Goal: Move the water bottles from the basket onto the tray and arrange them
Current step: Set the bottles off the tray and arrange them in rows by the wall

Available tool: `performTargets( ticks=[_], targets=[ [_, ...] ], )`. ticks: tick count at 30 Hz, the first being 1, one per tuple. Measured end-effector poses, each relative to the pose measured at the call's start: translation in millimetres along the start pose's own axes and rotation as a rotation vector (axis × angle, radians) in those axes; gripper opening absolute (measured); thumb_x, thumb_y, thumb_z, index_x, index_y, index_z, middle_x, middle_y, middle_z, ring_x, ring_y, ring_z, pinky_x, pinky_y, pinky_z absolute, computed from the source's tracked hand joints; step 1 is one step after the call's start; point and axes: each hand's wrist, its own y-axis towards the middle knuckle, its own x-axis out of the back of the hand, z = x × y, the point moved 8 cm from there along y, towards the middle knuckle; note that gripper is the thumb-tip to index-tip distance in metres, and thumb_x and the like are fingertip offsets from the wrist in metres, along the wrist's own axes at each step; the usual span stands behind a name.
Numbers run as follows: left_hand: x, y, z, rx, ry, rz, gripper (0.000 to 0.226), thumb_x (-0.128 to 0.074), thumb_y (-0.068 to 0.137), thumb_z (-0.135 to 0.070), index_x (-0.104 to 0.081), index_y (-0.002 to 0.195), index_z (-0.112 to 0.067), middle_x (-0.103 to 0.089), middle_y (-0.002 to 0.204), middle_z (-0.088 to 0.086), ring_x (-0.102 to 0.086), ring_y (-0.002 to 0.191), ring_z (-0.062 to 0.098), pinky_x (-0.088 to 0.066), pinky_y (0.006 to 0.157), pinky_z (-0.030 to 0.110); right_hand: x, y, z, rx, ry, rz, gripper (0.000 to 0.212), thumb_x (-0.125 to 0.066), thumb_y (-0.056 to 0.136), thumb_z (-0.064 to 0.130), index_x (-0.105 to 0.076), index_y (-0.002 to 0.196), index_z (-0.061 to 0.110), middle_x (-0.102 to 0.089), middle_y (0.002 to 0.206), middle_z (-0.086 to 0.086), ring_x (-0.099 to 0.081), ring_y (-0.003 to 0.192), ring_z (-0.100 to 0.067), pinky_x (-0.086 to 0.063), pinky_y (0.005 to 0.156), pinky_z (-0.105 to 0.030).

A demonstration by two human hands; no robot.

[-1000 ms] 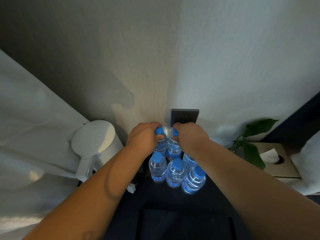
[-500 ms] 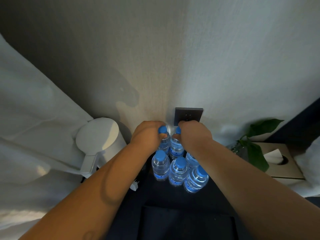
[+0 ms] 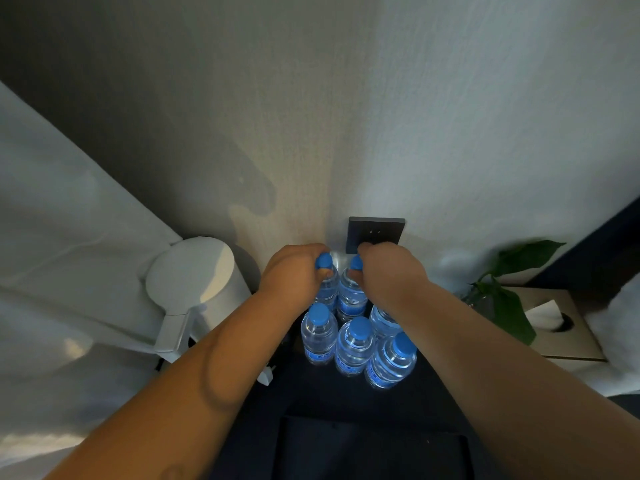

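Several clear water bottles with blue caps stand close together on a dark surface against the wall. My left hand [image 3: 292,271] grips the neck of the back left bottle [image 3: 327,289] just under its cap. The back middle bottle [image 3: 350,296] beside it is held the same way by my right hand [image 3: 391,271]. A third back bottle [image 3: 382,320] is partly hidden under my right wrist. Three more form the front row, the left one [image 3: 318,336], the middle one [image 3: 355,346] and the right one [image 3: 391,362]. A tray's edge is too dark to make out. No basket shows.
A white electric kettle [image 3: 194,282] stands left of the bottles, with a white plug [image 3: 266,374] lying near it. A dark wall socket [image 3: 375,232] sits just behind the bottles. At right are a green plant [image 3: 509,299] and a tissue box [image 3: 554,327]. White curtain fabric [image 3: 69,237] hangs at left.
Both hands keep their grip on the two back bottles. The view has shifted slightly, and the scene sits a little further right in frame.
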Motion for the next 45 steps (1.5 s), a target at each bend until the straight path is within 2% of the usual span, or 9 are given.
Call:
performTargets(
  ticks=[3,7,12,18,23,28,35,39,45],
  targets=[
    [-2.8,-2.6,-2.2,-0.029,0.022,0.014,0.011,-0.07,0.094,-0.017,-0.072,0.104,-0.012,-0.073,0.092,0.006,-0.066,0.083,0.023,-0.057,0.075,0.041,-4.8,0.3,-4.0,-0.052,0.0,-0.006,0.047,-0.056,0.103,0.054,-0.061,0.121,0.01,-0.067,0.106,-0.009,-0.064,0.098,-0.027,-0.042,0.075,-0.032],
    [1.3,1.6,0.1,0.019,-0.007,0.02,0.016,-0.072,0.094,-0.021,-0.074,0.109,-0.016,-0.074,0.099,0.004,-0.066,0.087,0.022,-0.057,0.079,0.038,-0.1,-2.6,-6.0,-0.052,-0.009,-0.061,0.045,-0.057,0.1,0.058,-0.063,0.115,0.016,-0.06,0.091,-0.002,-0.054,0.081,-0.02,-0.045,0.07,-0.033],
    [1.7,2.2,-3.0,0.019,-0.01,-0.005,0.015,-0.073,0.094,-0.02,-0.074,0.107,-0.013,-0.074,0.098,0.006,-0.065,0.085,0.02,-0.052,0.073,0.031,0.1,-4.4,-3.9,-0.007,0.003,-0.047,0.036,-0.06,0.103,0.046,-0.061,0.122,0.016,-0.069,0.105,-0.007,-0.065,0.094,-0.027,-0.043,0.071,-0.033],
    [1.3,3.0,-5.1,0.032,-0.025,-0.014,0.019,-0.074,0.093,-0.021,-0.075,0.11,-0.014,-0.075,0.102,0.006,-0.065,0.088,0.02,-0.052,0.076,0.03,-3.2,1.3,-5.6,-0.045,0.026,0.021,0.037,-0.059,0.103,0.048,-0.064,0.114,0.013,-0.068,0.106,-0.008,-0.062,0.094,-0.025,-0.046,0.077,-0.033],
    [1.9,2.0,0.6,0.052,-0.046,-0.014,0.019,-0.075,0.092,-0.023,-0.076,0.11,-0.017,-0.074,0.101,0.003,-0.064,0.088,0.018,-0.052,0.076,0.03,-4.4,2.1,-3.7,-0.064,0.037,0.049,0.038,-0.059,0.104,0.048,-0.065,0.119,0.014,-0.068,0.109,-0.007,-0.065,0.101,-0.025,-0.048,0.081,-0.033],
    [0.6,0.5,-0.1,0.042,-0.052,-0.046,0.024,-0.077,0.092,-0.024,-0.075,0.116,-0.02,-0.075,0.108,0.002,-0.059,0.088,0.012,-0.044,0.077,0.023,-3.8,1.0,-6.4,-0.065,0.05,0.043,0.037,-0.059,0.103,0.047,-0.065,0.118,0.014,-0.066,0.104,-0.006,-0.065,0.098,-0.025,-0.052,0.081,-0.035],
    [-0.4,1.3,0.9,0.03,-0.044,-0.07,0.026,-0.08,0.089,-0.025,-0.076,0.114,-0.019,-0.076,0.107,0.002,-0.064,0.091,0.016,-0.044,0.078,0.026,-5.9,0.5,-9.7,-0.056,0.06,0.008,0.037,-0.059,0.103,0.05,-0.064,0.114,0.016,-0.062,0.095,-0.002,-0.055,0.085,-0.02,-0.048,0.075,-0.033],
    [0.9,-1.0,2.3,0.025,-0.058,-0.091,0.023,-0.081,0.088,-0.024,-0.077,0.11,-0.023,-0.076,0.102,-0.002,-0.062,0.085,0.011,-0.044,0.074,0.025,-5.0,0.1,-8.9,-0.035,0.057,-0.007,0.038,-0.059,0.102,0.051,-0.064,0.114,0.016,-0.068,0.102,-0.005,-0.059,0.087,-0.021,-0.051,0.077,-0.034],
    [-1.0,-1.4,2.4,0.032,-0.044,-0.078,0.019,-0.082,0.087,-0.028,-0.076,0.105,-0.024,-0.074,0.095,-0.006,-0.06,0.079,0.01,-0.042,0.063,0.023,-4.7,-1.8,-9.7,-0.028,0.056,-0.016,0.037,-0.059,0.102,0.051,-0.064,0.113,0.016,-0.066,0.098,-0.004,-0.053,0.082,-0.019,-0.045,0.073,-0.032]
  ],
)
